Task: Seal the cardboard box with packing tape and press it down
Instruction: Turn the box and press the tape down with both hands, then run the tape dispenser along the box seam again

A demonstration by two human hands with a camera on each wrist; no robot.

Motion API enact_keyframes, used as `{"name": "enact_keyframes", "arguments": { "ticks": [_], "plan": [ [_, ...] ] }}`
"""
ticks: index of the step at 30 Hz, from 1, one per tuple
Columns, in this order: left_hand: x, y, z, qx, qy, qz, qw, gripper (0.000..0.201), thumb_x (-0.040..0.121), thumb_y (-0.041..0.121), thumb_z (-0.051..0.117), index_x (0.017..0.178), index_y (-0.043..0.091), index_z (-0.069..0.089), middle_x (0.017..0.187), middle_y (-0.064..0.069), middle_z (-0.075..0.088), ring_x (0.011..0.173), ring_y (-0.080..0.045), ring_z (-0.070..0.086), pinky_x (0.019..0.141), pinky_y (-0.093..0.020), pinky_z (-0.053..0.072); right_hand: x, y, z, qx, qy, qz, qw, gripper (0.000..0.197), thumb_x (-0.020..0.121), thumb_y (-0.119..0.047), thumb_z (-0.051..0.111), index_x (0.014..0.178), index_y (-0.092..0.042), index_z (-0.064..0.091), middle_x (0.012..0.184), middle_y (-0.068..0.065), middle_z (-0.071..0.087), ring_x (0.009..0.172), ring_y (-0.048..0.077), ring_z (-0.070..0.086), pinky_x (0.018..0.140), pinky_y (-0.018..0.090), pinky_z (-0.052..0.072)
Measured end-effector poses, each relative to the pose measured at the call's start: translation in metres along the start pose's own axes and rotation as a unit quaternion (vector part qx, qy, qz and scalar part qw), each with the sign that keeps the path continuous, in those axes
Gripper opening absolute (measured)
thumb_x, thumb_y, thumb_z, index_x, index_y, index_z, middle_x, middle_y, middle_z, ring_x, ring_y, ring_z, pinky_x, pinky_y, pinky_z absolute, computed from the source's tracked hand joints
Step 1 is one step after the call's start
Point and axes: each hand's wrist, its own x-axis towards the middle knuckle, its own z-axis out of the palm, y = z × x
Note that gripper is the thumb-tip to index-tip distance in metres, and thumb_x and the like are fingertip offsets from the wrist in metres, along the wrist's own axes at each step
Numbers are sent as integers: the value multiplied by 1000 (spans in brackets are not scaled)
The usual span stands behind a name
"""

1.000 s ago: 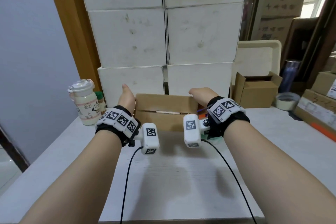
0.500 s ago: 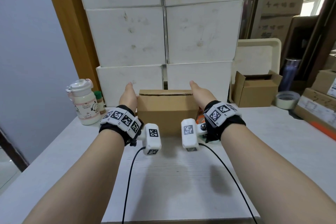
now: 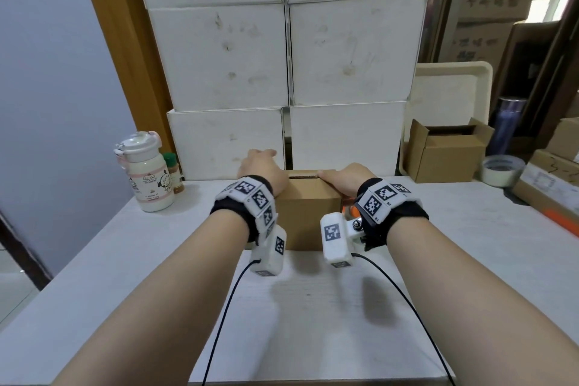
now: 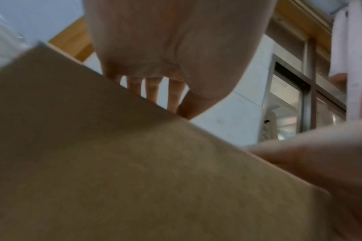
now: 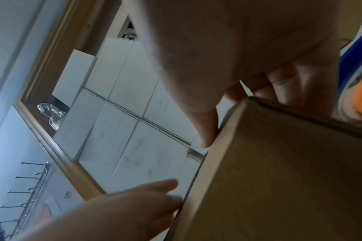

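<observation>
A small brown cardboard box stands upright at the middle of the white table. My left hand lies over its top left corner, and in the left wrist view its fingers reach straight past the box's far edge. My right hand holds the top right corner. In the right wrist view its thumb presses the box's top edge and its fingers curl over the adjoining side. A roll of packing tape sits far right. The box top is hidden.
Stacked white boxes rise right behind the box. A white bottle and a small jar stand at the left. An open carton and more cartons crowd the right. An orange and blue object sits beside the box's right side.
The box went from tilted, seam toward me, to standing upright. Both hands rose from its sides to its top corners.
</observation>
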Motion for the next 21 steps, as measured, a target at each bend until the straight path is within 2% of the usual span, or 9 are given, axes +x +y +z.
{"name": "enact_keyframes", "arguments": {
  "ticks": [4,8,10,11,12,14,15,18,21],
  "plan": [
    [0,25,21,84,-34,62,994,47,93,26,42,140,23,43,144,-8,42,131,-30,42,114,-43,28,7,3,-2,7,26,-10,1000,48,101,-38,30,69,-7,48,80,13,56,72,26,55,79,35,48],
    [1,26,34,117,-39,90,988,45,95,29,33,134,17,51,135,-10,52,123,-30,49,106,-40,36,12,18,-16,71,14,33,997,36,100,-15,36,64,-19,35,77,4,50,66,16,54,52,18,54],
    [1,22,44,147,-28,88,985,44,94,29,29,127,16,56,129,-11,57,120,-29,49,103,-39,34,13,24,-22,-28,10,67,997,35,99,-14,38,65,-12,42,93,10,61,92,24,64,74,20,53],
    [0,21,47,160,-17,89,983,45,94,29,27,125,16,56,128,-11,57,119,-29,48,103,-39,32,18,30,-23,-132,17,46,990,31,99,-15,40,71,-8,52,99,11,63,103,26,63,81,24,49],
    [0,20,49,167,-12,87,982,45,94,29,26,126,16,55,128,-11,55,120,-29,47,104,-39,30,23,37,-23,-174,43,27,984,25,97,-14,43,80,-5,59,103,11,63,104,27,62,79,27,47],
    [0,20,51,170,-13,84,982,46,94,29,24,128,15,51,130,-11,53,122,-29,45,106,-40,28,30,49,-24,-132,129,41,982,13,89,-12,50,88,-5,60,108,14,61,96,30,58,71,29,44],
    [0,20,51,172,-11,85,981,46,94,29,23,128,15,51,130,-11,52,122,-28,44,106,-40,27,31,56,-25,-148,180,38,972,12,84,-12,53,93,-6,59,115,17,57,99,31,55,74,31,46],
    [0,19,51,176,-4,88,980,45,93,29,24,127,15,51,129,-11,53,121,-28,45,105,-40,28,36,70,-24,-177,220,53,958,40,80,-16,57,119,-10,54,132,15,42,122,31,41,98,38,41],
    [0,19,53,173,-1,88,981,46,93,30,24,126,15,52,127,-10,54,120,-28,45,105,-40,29,41,75,-23,-220,178,79,956,51,80,-22,59,129,-13,48,137,14,40,127,31,38,102,39,38]
  ]
}}
